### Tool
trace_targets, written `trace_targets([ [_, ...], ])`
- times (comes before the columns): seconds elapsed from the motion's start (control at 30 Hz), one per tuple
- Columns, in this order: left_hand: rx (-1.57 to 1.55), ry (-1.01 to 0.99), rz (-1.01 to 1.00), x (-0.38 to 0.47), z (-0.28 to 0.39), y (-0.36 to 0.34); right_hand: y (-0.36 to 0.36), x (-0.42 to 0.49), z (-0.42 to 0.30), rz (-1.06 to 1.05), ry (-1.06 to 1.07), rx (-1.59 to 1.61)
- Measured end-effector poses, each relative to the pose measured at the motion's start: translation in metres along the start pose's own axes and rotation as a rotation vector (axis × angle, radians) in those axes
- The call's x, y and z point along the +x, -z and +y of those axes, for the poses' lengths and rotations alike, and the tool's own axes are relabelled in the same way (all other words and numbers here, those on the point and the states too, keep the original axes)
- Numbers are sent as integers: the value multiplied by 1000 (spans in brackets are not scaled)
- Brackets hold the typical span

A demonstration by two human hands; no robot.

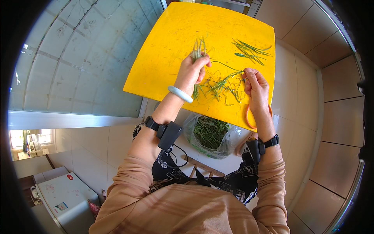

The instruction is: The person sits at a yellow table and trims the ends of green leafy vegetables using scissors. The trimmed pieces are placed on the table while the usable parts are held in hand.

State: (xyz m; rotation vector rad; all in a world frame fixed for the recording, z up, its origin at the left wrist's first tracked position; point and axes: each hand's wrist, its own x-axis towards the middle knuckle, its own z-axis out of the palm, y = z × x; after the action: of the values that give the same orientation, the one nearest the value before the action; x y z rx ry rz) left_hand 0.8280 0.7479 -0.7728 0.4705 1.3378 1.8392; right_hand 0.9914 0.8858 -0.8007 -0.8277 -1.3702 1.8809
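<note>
My left hand, with a pale bangle on its wrist, is closed around a bunch of thin green stalks over a yellow table. Pale stalk ends stick out beyond my fingers, and green tips hang below my palm. To the right, my right hand pinches a thin green leaf between thumb and fingertips. Loose green scraps lie between my hands. A small bundle of green leaves rests farther back on the right. Orange scissor-like handles lie partly hidden under my right wrist.
Below the table's near edge, a clear plastic bag holds many green stalks. A wooden stool is between my legs. Frosted glass panels stand at left, cabinets at right, and a white appliance at lower left.
</note>
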Motion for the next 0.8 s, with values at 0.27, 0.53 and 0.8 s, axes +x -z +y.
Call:
trace_targets([
  [0.27,148,100,-141,-8,-10,-16,-15,-10,-5,-40,-4,-117],
  [0.53,248,93,-130,-8,-15,-16,-16,-12,-5,-116,-15,-141],
  [0.8,209,137,-104,-11,-10,-17,-13,-10,0,-262,41,-243],
])
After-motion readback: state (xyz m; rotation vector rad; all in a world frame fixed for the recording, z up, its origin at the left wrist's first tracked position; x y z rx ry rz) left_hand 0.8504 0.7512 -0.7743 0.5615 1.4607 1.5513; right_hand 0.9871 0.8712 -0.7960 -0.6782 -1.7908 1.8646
